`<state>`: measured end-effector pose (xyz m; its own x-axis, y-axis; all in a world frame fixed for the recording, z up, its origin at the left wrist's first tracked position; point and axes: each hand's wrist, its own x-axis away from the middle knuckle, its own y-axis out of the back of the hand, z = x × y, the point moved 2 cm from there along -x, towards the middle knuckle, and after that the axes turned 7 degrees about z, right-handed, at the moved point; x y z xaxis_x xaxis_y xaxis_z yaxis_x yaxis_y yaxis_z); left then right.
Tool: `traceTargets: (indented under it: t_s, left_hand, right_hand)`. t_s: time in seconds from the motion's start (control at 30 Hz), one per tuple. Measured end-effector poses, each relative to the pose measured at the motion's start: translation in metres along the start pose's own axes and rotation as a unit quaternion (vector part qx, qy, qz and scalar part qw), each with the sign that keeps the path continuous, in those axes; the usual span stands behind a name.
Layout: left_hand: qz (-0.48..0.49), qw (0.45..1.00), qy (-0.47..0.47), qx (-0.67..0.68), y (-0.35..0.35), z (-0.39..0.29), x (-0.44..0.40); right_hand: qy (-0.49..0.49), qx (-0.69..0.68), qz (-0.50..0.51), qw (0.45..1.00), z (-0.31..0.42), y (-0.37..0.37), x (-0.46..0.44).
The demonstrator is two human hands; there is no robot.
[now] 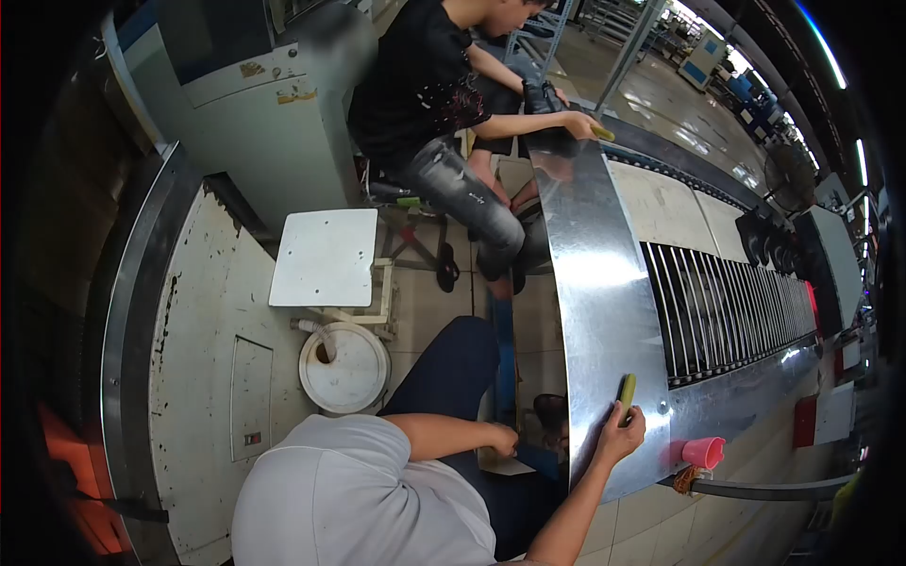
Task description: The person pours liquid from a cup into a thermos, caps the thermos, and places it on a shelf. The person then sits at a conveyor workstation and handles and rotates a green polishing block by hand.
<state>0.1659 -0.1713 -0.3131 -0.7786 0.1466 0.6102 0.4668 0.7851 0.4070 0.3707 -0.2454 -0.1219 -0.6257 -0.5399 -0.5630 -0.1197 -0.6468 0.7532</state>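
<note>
My right hand (621,436) is closed around the lower end of a slim yellow-green tool or stick (629,389), over the near part of the shiny metal table (604,311). Its upper end sticks up past my fingers. My left hand (504,440) is curled near my lap, beside a pale flat piece (507,465); whether the fingers grip this piece is unclear. Across the table's far end, a co-worker's hand (579,125) holds a similar yellow-green item (603,134).
A conveyor with metal rollers (727,307) runs off to the right. A pink cup (703,453) hangs at the table's near right corner. To the left are a white stool (326,258) and a round white bucket (345,370). A seated co-worker (425,94) is ahead.
</note>
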Motion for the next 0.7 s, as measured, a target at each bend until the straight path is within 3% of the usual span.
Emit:
traceTargets:
  t_s: [0.1,0.13,0.23,0.37,0.43,0.53,0.63,0.7]
  left_hand:
    - [-0.001,1.0,0.003,0.012,0.006,-0.002,0.004]
    - [-0.009,1.0,0.005,0.018,0.005,-0.001,0.005]
    - [-0.012,1.0,0.004,-0.005,0.009,0.003,0.003]
    - [0.013,1.0,0.009,0.009,-0.002,0.012,-0.013]
    - [-0.014,0.999,0.017,0.029,0.004,0.006,0.002]
    - [-0.006,1.0,0.017,0.021,0.007,0.003,0.004]
    - [-0.002,0.999,0.017,0.029,0.011,-0.001,0.011]
    - [-0.004,0.999,0.015,0.034,0.014,-0.001,0.014]
  right_hand:
    - [-0.04,-0.003,0.082,0.996,0.006,0.007,-0.006]
    - [0.013,0.067,0.035,0.997,0.007,0.004,-0.002]
    - [0.039,0.087,0.041,0.995,-0.01,-0.005,-0.003]
    - [0.094,0.026,0.111,0.989,0.009,-0.002,-0.002]
    - [0.138,0.052,0.1,0.984,0.021,0.003,-0.005]
    - [0.101,-0.014,0.129,0.986,0.016,0.001,-0.008]
    - [0.081,0.05,0.102,0.99,0.024,0.005,-0.004]
    - [0.095,0.024,0.107,0.989,0.022,0.002,-0.004]
